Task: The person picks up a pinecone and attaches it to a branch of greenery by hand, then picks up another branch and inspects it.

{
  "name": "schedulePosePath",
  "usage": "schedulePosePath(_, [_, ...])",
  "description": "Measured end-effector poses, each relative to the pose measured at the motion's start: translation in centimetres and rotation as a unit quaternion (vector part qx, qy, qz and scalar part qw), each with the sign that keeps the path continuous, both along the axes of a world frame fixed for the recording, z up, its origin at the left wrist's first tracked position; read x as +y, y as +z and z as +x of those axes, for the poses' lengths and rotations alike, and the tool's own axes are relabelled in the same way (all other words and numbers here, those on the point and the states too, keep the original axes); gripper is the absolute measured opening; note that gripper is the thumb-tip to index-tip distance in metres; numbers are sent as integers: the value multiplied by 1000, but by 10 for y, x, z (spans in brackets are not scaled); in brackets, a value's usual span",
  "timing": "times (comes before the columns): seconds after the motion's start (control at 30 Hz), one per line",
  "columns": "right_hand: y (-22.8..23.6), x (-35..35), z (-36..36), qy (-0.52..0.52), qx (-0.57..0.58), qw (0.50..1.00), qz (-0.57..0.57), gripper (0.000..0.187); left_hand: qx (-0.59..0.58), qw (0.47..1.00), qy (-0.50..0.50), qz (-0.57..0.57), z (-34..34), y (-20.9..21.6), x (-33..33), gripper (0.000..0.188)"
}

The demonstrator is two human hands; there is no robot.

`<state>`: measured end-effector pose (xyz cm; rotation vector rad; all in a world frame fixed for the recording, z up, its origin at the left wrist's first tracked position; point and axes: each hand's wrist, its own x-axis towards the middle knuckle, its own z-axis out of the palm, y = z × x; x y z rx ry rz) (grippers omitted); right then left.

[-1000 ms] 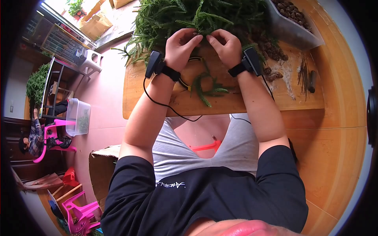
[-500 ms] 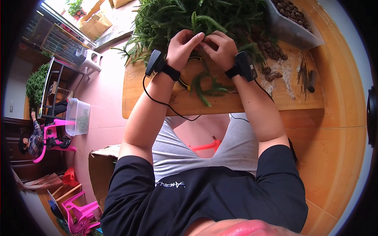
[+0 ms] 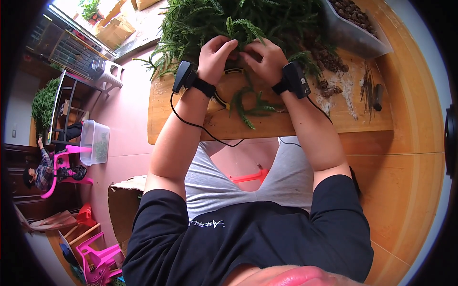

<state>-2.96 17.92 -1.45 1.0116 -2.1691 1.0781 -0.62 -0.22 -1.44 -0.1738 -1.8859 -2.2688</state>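
Note:
Over the near edge of a heap of green artificial fir branches (image 3: 200,19), both my hands are closed in pinches, with a narrow gap between them. A fir sprig (image 3: 245,26) rises from between my fingers. My left hand (image 3: 213,58) has its thumb and curled fingers at the sprig's base. My right hand (image 3: 267,59) grips the same sprig from the right, thumb bent inward. The exact hold is partly hidden by foliage. Below the hands, a loose curved fir sprig (image 3: 245,112) lies on the wooden table (image 3: 179,126), beside a black and yellow ring-like piece.
Pine cones (image 3: 329,62) lie right of the heap, below a clear bin (image 3: 367,45) full of cones. Thin dark sticks (image 3: 366,93) lie near a dark cylinder (image 3: 378,97). Black cables hang from both wrist devices. Far left, a person (image 3: 43,169) sits at another table.
My hands have drawn slightly apart, the left shifting a little leftward; the thumb and fingers that met earlier now leave a gap. The sprig between them has tilted rightward.

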Motion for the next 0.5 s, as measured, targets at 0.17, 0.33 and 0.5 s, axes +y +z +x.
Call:
schedulePosePath(0.17, [0, 2, -2, 3, -26, 1000, -14, 20, -15, 1000, -16, 10, -1, 0, 0, 24])
schedulePosePath(0.33, [-2, 3, -6, -8, -20, 1000, -14, 19, -17, 999, -35, 0, -3, -2, 2, 26])
schedulePosePath(0.5, [2, 1, -1, 6, -99, 993, -58, 20, -3, 1000, -20, -18, 1, -2, 3, 24])
